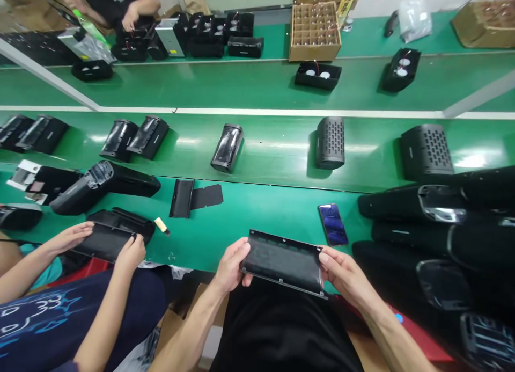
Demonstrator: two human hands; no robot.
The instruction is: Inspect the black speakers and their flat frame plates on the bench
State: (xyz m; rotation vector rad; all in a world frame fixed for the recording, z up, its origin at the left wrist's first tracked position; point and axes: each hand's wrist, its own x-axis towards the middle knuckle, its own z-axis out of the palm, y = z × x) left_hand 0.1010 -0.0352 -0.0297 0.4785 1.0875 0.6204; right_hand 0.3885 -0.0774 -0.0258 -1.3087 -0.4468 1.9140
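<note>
Left hand [233,267] and right hand [341,271] pinch opposite ends of a black rectangular plastic panel [284,262] — held over the lap, at the green table [273,213] edge. Progress, my read: panel isn't joined to anything yet — black perforated box-shaped housing [330,143] beyond looks assembled.

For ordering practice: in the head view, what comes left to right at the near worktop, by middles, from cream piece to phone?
Cream piece, black tray, flat black sheet, left hand, held black panel, phone.
</note>
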